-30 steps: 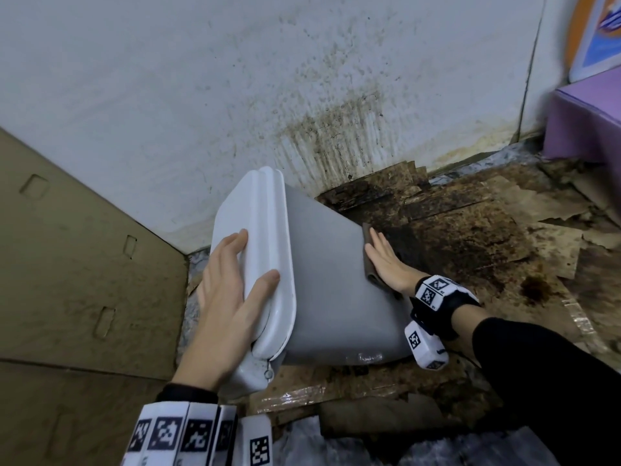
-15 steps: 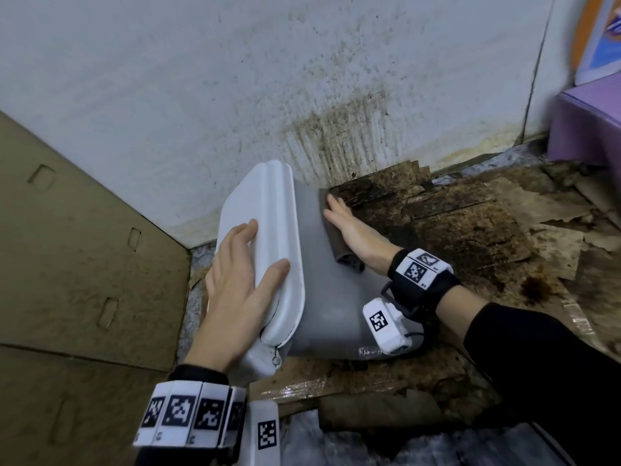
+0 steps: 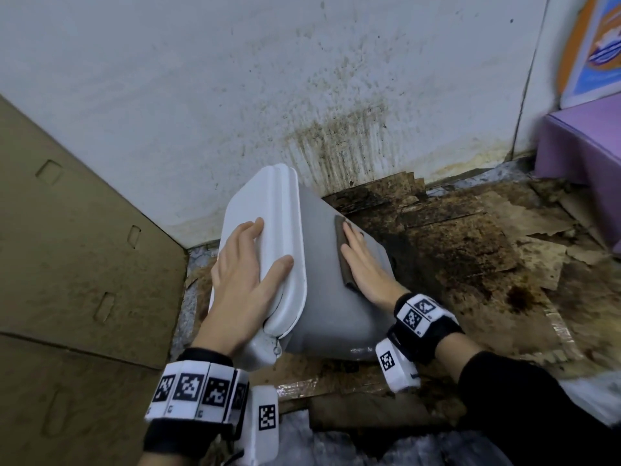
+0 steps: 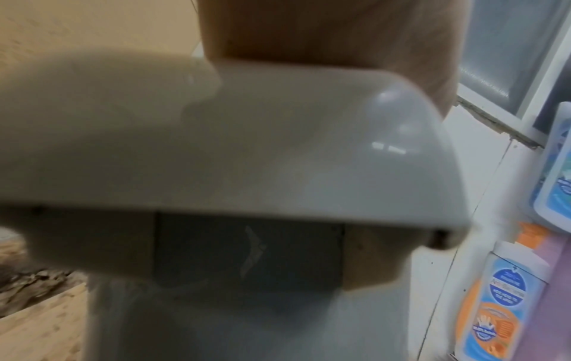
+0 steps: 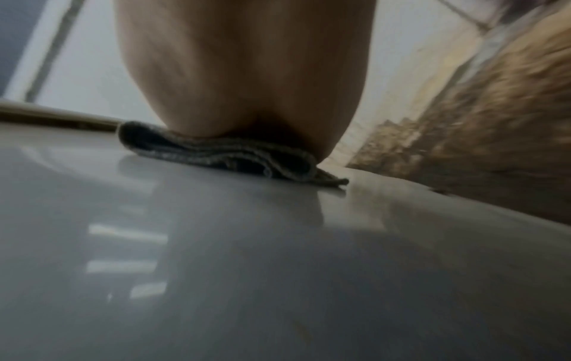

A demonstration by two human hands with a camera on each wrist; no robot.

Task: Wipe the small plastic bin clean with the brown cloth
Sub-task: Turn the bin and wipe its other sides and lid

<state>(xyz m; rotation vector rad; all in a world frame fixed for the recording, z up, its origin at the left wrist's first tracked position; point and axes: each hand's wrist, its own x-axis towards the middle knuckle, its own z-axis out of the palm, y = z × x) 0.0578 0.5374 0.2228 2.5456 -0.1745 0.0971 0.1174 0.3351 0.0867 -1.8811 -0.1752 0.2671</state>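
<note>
2 hands, 1 bin, 1 cloth in play. Nearest: 2 wrists, each with a black band and white blocks printed with black square codes, plus a black sleeve on the right arm. Left hand lies flat and spread on the bin's white lid — fingers straight, thumb splayed toward the lid's rounded edge, pressing, not gripping. The small plastic bin is tipped on its side on the floor, lid end toward the left, smooth glossy grey body with rounded corners; the right wrist view shows light reflecting off its wall. Right hand is also flat, fingers straight and together, pressing the brown cloth onto the bin's upturned side wall, around the middle of it. The cloth is folded into a narrow strip, woven texture, several layers visible at its edge under the palm. Left wrist view is blurred, mostly the lid's underside. Under and beyond the bin: soggy, dark-stained cardboard sheets, torn and layered. Left — 1 clean brown cardboard panel with cut slots. Behind, a white wall with brown drip stains just above the bin. Far right: a purple box and 1 orange-blue printed pack.
</note>
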